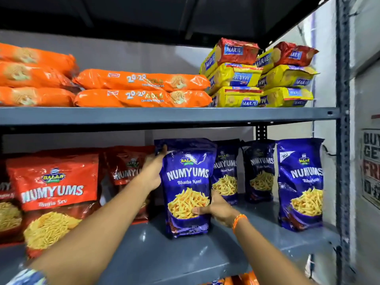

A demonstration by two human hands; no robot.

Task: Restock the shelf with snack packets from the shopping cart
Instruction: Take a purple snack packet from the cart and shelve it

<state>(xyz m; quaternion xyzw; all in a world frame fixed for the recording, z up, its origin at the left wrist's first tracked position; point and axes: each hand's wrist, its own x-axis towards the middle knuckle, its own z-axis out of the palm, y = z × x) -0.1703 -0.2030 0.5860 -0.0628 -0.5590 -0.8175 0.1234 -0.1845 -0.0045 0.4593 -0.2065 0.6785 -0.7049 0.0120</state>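
Both hands are clamped on one blue snack packet (186, 188), which stands upright on the lower shelf (257, 235), its base touching the grey board near the front edge. The left hand (151, 173) grips the packet's upper left side, fingers reaching behind the top corner, while the right hand (216, 208) holds the lower right edge with the thumb lying across the front; an orange band (238, 221) sits on that wrist. The packet looks placed but not yet let go, so this single placement seems nearly finished. Behind and to its right, three more blue packets (300, 182) already stand in a loose row, and to the left red packets (54, 194) fill the same shelf. The upper shelf (164, 115) holds stacked orange biscuit packs (141, 87) and yellow biscuit packs (257, 79) and appears well stocked. There is bare board in front of and between the blue packets, so more could probably fit there. The shopping cart is out of view, so how many packets remain to be shelved cannot be told.
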